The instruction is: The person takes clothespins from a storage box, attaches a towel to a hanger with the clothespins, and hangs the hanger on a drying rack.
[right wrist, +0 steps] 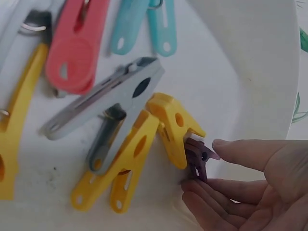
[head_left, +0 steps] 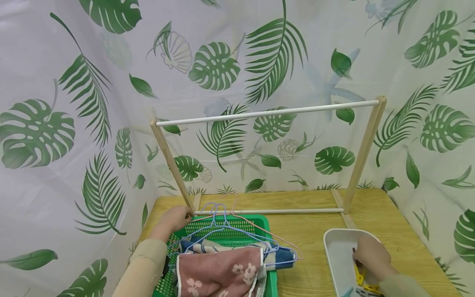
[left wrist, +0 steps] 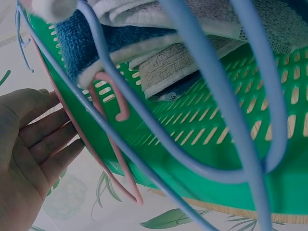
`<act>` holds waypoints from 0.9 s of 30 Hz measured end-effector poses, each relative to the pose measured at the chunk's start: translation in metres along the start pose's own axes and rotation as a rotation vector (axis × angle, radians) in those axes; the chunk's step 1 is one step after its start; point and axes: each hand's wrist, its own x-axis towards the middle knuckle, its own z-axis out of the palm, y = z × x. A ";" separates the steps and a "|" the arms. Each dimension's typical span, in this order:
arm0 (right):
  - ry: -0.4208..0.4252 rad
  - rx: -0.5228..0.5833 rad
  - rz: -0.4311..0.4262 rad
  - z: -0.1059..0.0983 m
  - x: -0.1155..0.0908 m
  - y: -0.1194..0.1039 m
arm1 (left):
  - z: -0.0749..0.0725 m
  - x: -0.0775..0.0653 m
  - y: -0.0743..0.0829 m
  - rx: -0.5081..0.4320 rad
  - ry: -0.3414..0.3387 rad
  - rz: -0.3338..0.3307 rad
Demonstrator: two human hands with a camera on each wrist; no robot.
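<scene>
My left hand [head_left: 177,218] is at the back left corner of the green basket [head_left: 273,284]. In the left wrist view its fairly straight fingers [left wrist: 53,142] touch the basket's edge beside a pink hanger [left wrist: 129,178]. Blue hangers [head_left: 293,260] lie over the basket, above a pink towel [head_left: 219,268] with white flowers and a blue-and-white towel [head_left: 283,255]. On the right, my right hand [head_left: 372,255] reaches into a white tray [head_left: 339,247]. Between thumb and fingers it pinches a dark purple clothespin [right wrist: 198,156], next to a yellow clothespin [right wrist: 175,122].
A wooden rack with a white top rod [head_left: 267,112] stands at the back of the wooden table [head_left: 304,243]. More clothespins lie in the tray, among them a red one [right wrist: 77,53], a grey one [right wrist: 120,96] and turquoise ones [right wrist: 130,24]. Leaf-patterned sheeting [head_left: 230,95] surrounds the table.
</scene>
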 end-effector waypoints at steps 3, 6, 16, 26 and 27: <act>0.001 -0.004 -0.003 0.000 0.002 0.000 | 0.000 0.001 0.000 0.004 -0.008 -0.007; 0.001 -0.006 -0.006 -0.001 0.004 0.000 | 0.000 0.003 0.000 0.008 -0.018 -0.010; -0.005 0.049 0.007 0.002 0.008 0.003 | 0.001 0.003 0.000 0.018 -0.021 0.000; 0.037 0.156 -0.058 0.001 0.001 0.005 | -0.001 0.002 0.002 0.019 -0.016 0.009; 0.036 0.161 -0.057 0.000 0.001 0.005 | -0.002 0.002 0.002 0.021 -0.016 0.009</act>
